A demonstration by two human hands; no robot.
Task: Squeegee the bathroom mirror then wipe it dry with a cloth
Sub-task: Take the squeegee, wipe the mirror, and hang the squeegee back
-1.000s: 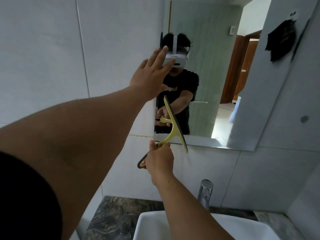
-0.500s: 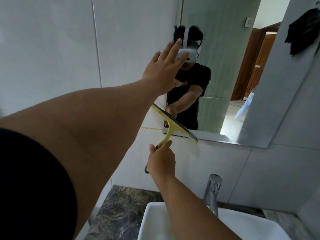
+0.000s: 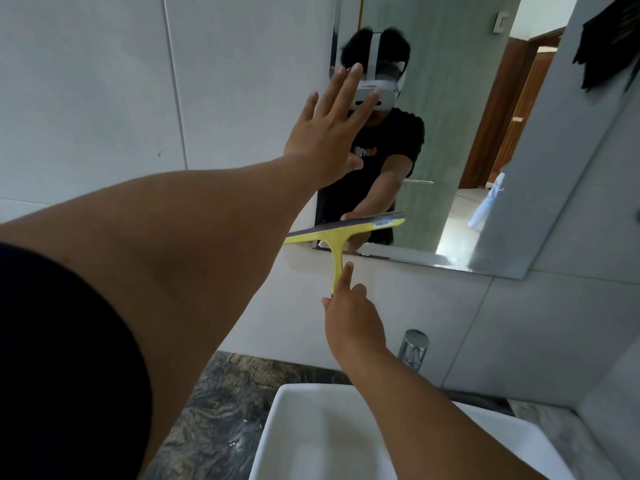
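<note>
Squeegee (image 3: pixel 346 233): left end of blade hidden behind the left forearm; lower handle covered by the right hand (image 3: pixel 351 315).
Mirror (image 3: pixel 450 133): top cut off by the upper picture edge; left border partly hidden behind the left hand (image 3: pixel 320 133).
Sink (image 3: pixel 311 434): front cut off at the bottom edge; middle crossed by the right forearm.
Tap (image 3: pixel 412 348): base hidden behind the sink.
Dark cloth (image 3: pixel 609 39): cut by the right edge; shape unclear.
Sticker on blade: print too small to read.
</note>
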